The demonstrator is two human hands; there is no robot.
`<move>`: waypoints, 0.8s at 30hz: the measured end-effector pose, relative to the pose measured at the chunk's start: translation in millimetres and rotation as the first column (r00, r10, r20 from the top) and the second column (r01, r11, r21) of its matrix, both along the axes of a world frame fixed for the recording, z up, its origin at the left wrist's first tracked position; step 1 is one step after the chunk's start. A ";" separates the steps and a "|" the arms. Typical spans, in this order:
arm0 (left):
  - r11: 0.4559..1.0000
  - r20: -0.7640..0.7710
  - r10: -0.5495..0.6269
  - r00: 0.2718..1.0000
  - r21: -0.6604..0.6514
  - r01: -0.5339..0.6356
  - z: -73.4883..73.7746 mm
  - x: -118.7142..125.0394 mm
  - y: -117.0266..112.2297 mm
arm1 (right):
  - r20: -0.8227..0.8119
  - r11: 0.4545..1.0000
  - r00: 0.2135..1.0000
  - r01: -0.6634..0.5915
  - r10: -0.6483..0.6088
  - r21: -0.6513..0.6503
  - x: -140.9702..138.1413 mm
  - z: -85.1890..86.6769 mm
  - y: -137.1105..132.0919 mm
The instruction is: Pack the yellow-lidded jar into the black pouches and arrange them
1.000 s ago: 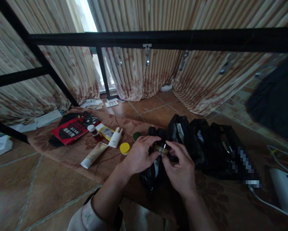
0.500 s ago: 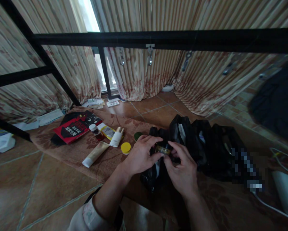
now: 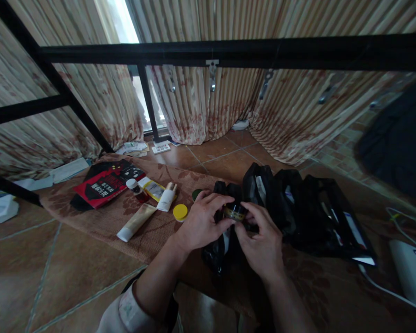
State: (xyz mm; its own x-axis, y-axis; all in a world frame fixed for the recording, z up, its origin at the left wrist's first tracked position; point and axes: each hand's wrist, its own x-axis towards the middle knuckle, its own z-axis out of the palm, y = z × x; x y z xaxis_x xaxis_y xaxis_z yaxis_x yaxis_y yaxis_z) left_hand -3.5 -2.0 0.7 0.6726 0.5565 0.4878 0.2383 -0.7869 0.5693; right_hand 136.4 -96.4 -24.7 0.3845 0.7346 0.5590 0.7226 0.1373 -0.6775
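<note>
A small round jar (image 3: pixel 234 213) with a dark, shiny lid and a yellowish band is held between both hands. My left hand (image 3: pixel 202 222) grips its left side between thumb and fingers. On the right side, the fingertips and thumb of my right hand (image 3: pixel 260 243) are closed on the same jar. Below and behind it lies a black pouch (image 3: pixel 213 256), partly covered by my hands. Just left of my left hand are a yellow round lid (image 3: pixel 180 212) and a dark green round lid (image 3: pixel 196 193), the latter partly hidden by my fingers.
On the brown cloth (image 3: pixel 100 226) lie a cream tube (image 3: pixel 136 223), a white-and-gold tube (image 3: pixel 167 198), a small bottle with a white cap (image 3: pixel 137 190) and a red book (image 3: pixel 102 187). More black pouches (image 3: pixel 312 217) stand at right, near a white device (image 3: pixel 411 273) with a cable. A black metal bar (image 3: pixel 228 52) crosses ahead.
The jar has tilted slightly between my fingers, so its dark lid shows more. Both hands keep their hold. The whole view has shifted slightly.
</note>
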 end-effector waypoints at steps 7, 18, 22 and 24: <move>0.999 -0.017 0.011 1.000 -0.036 -0.012 1.3 0.6 -0.8 | -0.001 1.000 1.000 -0.007 0.007 0.012 0.0 -0.8 0.6; 0.997 -0.043 0.025 0.999 -0.075 -0.028 -1.6 1.4 0.3 | 0.014 0.999 1.000 -0.022 0.022 0.035 0.1 -0.9 0.4; 0.996 -0.049 0.032 0.998 -0.081 -0.036 -3.8 1.7 1.3 | 0.016 0.999 1.000 -0.026 0.025 0.037 -0.1 -1.7 0.2; 0.996 -0.047 0.037 0.998 -0.081 -0.040 -4.1 1.7 1.3 | 0.017 0.999 1.000 -0.027 0.026 0.034 -0.1 -2.0 0.5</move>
State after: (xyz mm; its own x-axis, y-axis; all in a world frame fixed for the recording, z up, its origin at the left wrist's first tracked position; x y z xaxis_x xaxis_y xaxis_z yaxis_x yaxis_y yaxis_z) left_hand -1.8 -0.7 -3.4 0.6705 0.6191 0.4089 0.2947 -0.7280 0.6190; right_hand 136.2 -95.9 -26.8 0.3556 0.7245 0.5904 0.7298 0.1794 -0.6597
